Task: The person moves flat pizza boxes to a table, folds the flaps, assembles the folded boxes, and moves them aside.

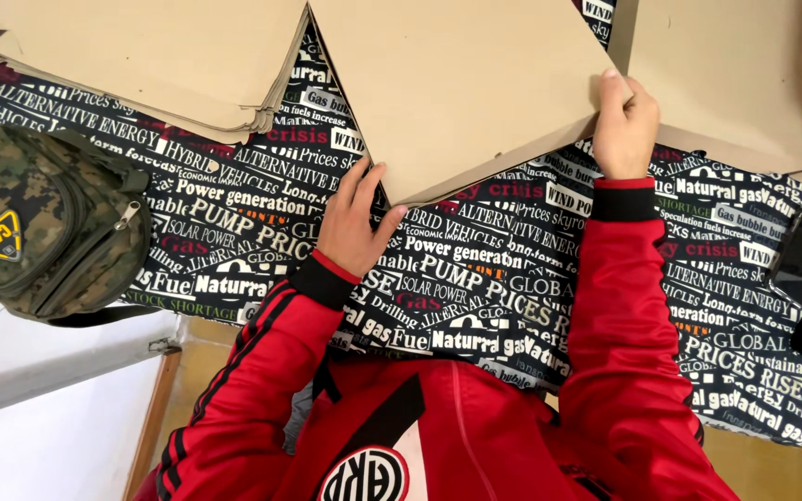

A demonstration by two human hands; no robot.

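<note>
Left hand (353,225) open, fingers spread flat at near corner of brown paper sheet (461,88). Right hand (624,125) pinching its right edge. Sheet flat on print-covered bench (475,278). Beyond, left: stacked brown sheets (150,56); camouflage bag (44,223) beside.

Cardboard sheet (461,88) top cut off by edge; right hand (624,130) fingertips hidden behind it.
</note>
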